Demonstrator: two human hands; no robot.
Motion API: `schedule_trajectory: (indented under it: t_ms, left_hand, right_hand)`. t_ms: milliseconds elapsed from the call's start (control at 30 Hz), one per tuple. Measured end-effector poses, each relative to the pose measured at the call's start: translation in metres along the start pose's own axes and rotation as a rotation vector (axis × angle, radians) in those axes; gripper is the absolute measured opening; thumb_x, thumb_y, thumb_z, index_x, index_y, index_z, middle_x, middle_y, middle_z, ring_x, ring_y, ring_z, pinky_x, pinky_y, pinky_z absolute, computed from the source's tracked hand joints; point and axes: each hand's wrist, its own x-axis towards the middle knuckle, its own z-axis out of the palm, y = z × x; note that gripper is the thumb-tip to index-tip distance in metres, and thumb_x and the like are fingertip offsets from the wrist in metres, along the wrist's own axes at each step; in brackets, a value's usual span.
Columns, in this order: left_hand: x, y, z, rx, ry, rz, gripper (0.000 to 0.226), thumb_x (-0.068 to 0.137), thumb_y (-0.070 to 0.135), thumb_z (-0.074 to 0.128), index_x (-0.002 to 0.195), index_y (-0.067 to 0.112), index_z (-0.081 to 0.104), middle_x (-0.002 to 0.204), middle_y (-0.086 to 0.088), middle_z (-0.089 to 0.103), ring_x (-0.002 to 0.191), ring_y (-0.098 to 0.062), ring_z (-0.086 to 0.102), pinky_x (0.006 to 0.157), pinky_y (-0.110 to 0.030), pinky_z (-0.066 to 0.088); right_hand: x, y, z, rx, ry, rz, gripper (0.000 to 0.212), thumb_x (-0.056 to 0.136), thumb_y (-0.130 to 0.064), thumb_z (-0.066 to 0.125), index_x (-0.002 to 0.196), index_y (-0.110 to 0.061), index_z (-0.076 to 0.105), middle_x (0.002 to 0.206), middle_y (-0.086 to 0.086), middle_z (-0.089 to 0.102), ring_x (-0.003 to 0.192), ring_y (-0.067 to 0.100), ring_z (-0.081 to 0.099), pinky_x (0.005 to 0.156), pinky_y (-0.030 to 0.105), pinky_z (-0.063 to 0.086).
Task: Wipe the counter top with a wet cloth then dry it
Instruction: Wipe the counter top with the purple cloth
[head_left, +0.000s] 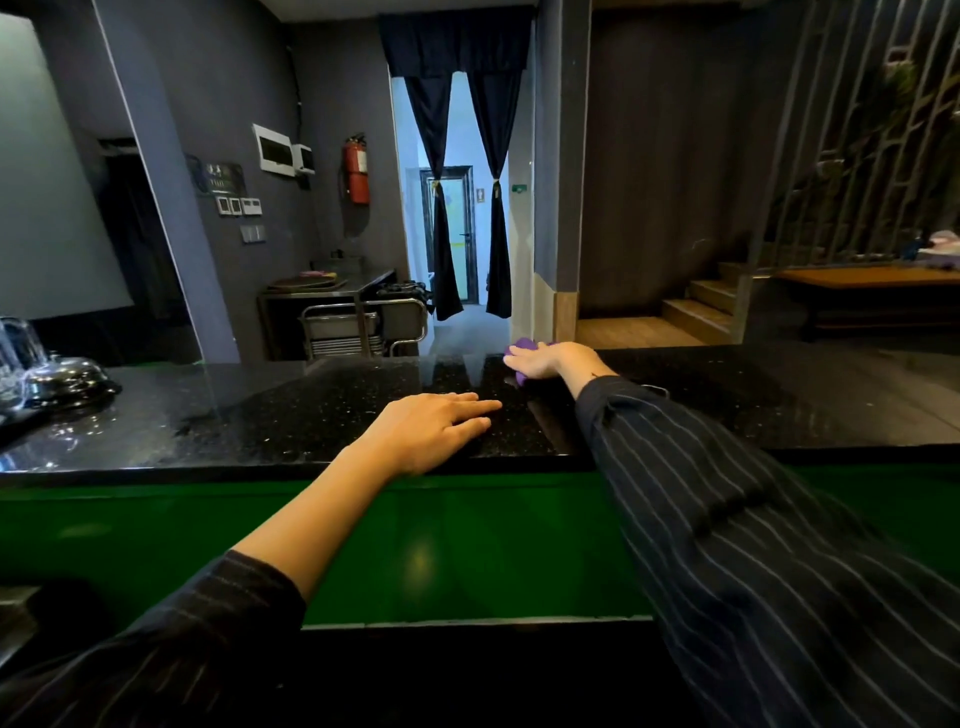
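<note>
a person leans over a glossy black speckled counter top (291, 415), both arms in dark pinstriped sleeves; the right hand (550, 359) reaches to the far edge of the counter, palm down and fingers curled over a purple cloth (524, 345), pressing it against the stone; only small parts of the cloth show past the fingers; the left hand (436, 428) lies flat on the counter near its front edge, fingers spread and straight, holding nothing; the two hands are near each other but apart; a shiny metal dome (65, 378) sits at the counter's far left; below the counter's front edge runs a green panel (467, 545).
</note>
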Motion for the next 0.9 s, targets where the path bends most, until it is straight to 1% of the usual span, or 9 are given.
schedule_trajectory:
  t_ms: [167, 233, 300, 400, 533, 667, 733, 800, 900]
  left_hand:
    - [0.001, -0.002, 0.001, -0.02, 0.082, -0.028, 0.04, 0.095, 0.046, 0.035, 0.134, 0.049, 0.043, 0.145, 0.009, 0.046, 0.132, -0.02, 0.045, 0.102, -0.041, 0.042]
    - [-0.003, -0.002, 0.0, -0.021, 0.131, -0.056, 0.039, 0.092, 0.04, 0.039, 0.129, 0.044, 0.051, 0.137, 0.003, 0.056, 0.124, -0.024, 0.052, 0.095, -0.041, 0.047]
    - [-0.008, -0.001, -0.002, -0.013, 0.195, -0.082, 0.04, 0.086, 0.038, 0.04, 0.121, 0.041, 0.06, 0.125, -0.001, 0.064, 0.115, -0.027, 0.058, 0.09, -0.04, 0.05]
    - [-0.019, -0.005, -0.007, -0.021, 0.254, -0.087, 0.047, 0.077, 0.041, 0.037, 0.113, 0.038, 0.066, 0.113, 0.0, 0.071, 0.106, -0.026, 0.062, 0.084, -0.038, 0.052]
    - [-0.04, -0.036, -0.017, 0.009, 0.229, -0.086, 0.044, 0.083, 0.038, 0.041, 0.119, 0.031, 0.065, 0.123, 0.002, 0.066, 0.115, -0.02, 0.057, 0.092, -0.035, 0.048]
    - [-0.06, -0.08, -0.027, 0.041, 0.167, -0.113, 0.044, 0.087, 0.043, 0.041, 0.123, 0.027, 0.062, 0.128, 0.002, 0.063, 0.12, -0.019, 0.055, 0.1, -0.036, 0.044]
    - [-0.069, -0.099, -0.03, 0.054, 0.138, -0.125, 0.039, 0.093, 0.039, 0.043, 0.125, 0.026, 0.061, 0.13, 0.003, 0.061, 0.122, -0.018, 0.054, 0.1, -0.036, 0.044]
    - [-0.077, -0.114, -0.033, 0.047, 0.113, -0.137, 0.041, 0.093, 0.042, 0.04, 0.127, 0.03, 0.059, 0.132, 0.005, 0.06, 0.123, -0.017, 0.052, 0.101, -0.037, 0.043]
    - [-0.082, -0.126, -0.033, 0.014, 0.094, -0.102, 0.051, 0.086, 0.046, 0.032, 0.128, 0.033, 0.057, 0.135, 0.008, 0.058, 0.126, -0.015, 0.051, 0.104, -0.035, 0.041]
  right_hand:
    - [0.011, -0.063, 0.003, -0.031, -0.028, -0.156, 0.065, 0.092, -0.066, 0.012, 0.152, -0.041, 0.009, 0.163, -0.003, -0.009, 0.15, 0.025, -0.008, 0.118, 0.057, -0.001]
    - [-0.01, -0.079, 0.004, -0.019, -0.058, -0.258, 0.061, 0.096, -0.062, 0.014, 0.152, -0.041, 0.002, 0.163, -0.003, -0.008, 0.15, 0.025, -0.01, 0.119, 0.055, -0.005]
    - [-0.029, -0.076, 0.004, 0.02, -0.067, -0.32, 0.057, 0.101, -0.054, 0.018, 0.153, -0.037, 0.002, 0.163, -0.003, -0.005, 0.15, 0.023, -0.008, 0.119, 0.048, -0.009]
    - [-0.06, -0.045, 0.001, 0.051, -0.069, -0.397, 0.05, 0.104, -0.044, 0.025, 0.153, -0.037, 0.015, 0.163, -0.002, 0.005, 0.15, 0.023, 0.001, 0.118, 0.044, -0.003]
    - [-0.071, -0.011, 0.003, 0.088, 0.028, -0.271, 0.05, 0.105, -0.037, 0.024, 0.154, -0.027, 0.017, 0.163, 0.002, 0.011, 0.15, 0.024, 0.01, 0.119, 0.04, 0.004]
    - [-0.045, -0.023, 0.015, 0.049, 0.075, -0.049, 0.064, 0.094, -0.061, 0.016, 0.153, -0.037, 0.011, 0.164, 0.004, 0.002, 0.15, 0.031, -0.002, 0.117, 0.061, -0.002]
    - [-0.036, -0.041, 0.016, 0.078, 0.095, 0.049, 0.062, 0.095, -0.06, 0.018, 0.153, -0.035, 0.016, 0.163, 0.005, 0.003, 0.149, 0.035, -0.002, 0.115, 0.065, -0.002]
    - [-0.034, -0.067, 0.015, 0.078, 0.104, 0.085, 0.062, 0.095, -0.061, 0.02, 0.152, -0.036, 0.019, 0.163, 0.006, 0.005, 0.149, 0.037, 0.0, 0.114, 0.066, 0.0]
    - [-0.013, -0.105, 0.017, 0.061, 0.087, 0.024, 0.071, 0.088, -0.069, 0.02, 0.152, -0.039, 0.01, 0.164, 0.005, -0.001, 0.149, 0.037, -0.002, 0.115, 0.065, 0.001]
